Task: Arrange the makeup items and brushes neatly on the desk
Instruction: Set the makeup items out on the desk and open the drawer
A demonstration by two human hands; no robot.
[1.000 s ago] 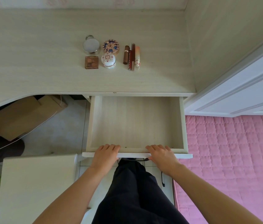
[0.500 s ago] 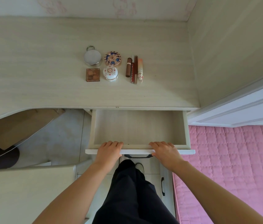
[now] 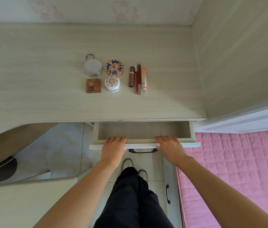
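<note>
Left hand (image 3: 113, 148): fingers (image 3: 116, 139) pressed together, curled over the top edge of the drawer (image 3: 144, 131) front, tips inside. Right hand (image 3: 171, 148): fingers (image 3: 165, 138) likewise together, hooked over the same edge, at 3 o'clock from the left hand. Black handle (image 3: 142, 151) on the drawer front sits between the two hands, untouched. Drawer partly open under the desk (image 3: 39, 79); the part of its floor in view is bare. At 12 o'clock from the hands, mid-desk, makeup in a tidy block: round mirror (image 3: 92, 67), patterned compact (image 3: 114, 68) just beside it at 3 o'clock; square palette (image 3: 93, 86) below the mirror, white jar (image 3: 112, 83) below the compact. At 3 o'clock from these, four tubes (image 3: 137, 78) side by side, long axes running 12 to 6. Pink bed (image 3: 237, 170) at 3 o'clock of the drawer.
</note>
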